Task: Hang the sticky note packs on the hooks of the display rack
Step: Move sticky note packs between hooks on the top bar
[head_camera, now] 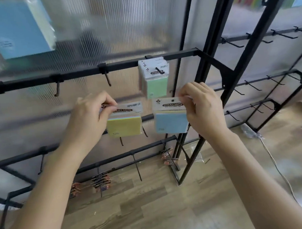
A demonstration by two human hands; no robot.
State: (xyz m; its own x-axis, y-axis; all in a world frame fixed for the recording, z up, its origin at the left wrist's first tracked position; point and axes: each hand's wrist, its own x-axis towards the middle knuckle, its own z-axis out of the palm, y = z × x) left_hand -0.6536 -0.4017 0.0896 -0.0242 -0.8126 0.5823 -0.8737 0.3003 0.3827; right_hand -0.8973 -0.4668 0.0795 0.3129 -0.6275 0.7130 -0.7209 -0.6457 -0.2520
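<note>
**A:** What do we find nearest in this view?

**B:** Two bare forearms rise from the lower edge. The left hand (90, 119) pinches the header card of a yellow pack (124, 125) between thumb and curled fingers. The right hand (202, 108) pinches the header of a blue pack (171, 122) in the same way. Both packs hang below the fingers, side by side but apart, in front of the middle rail (147, 117) of the display rack (204, 58).

**A:** And beyond the hands?

**B:** Just above the blue pack we note a bundle of hung packs (155, 84), green face foremost, threaded on a hook (159, 71) of the upper rail (81, 74). To its left, two further hooks (108, 79) project from the same rail. Lower and left, small orange-brown items (100, 181) hang near the wooden floor (154, 205); what they are we cannot tell.

**A:** What lies farthest?

**B:** A ribbed translucent panel (102, 27) backs the rack, and a second rack (260, 39) carrying rows of hooks stands at far right.
</note>
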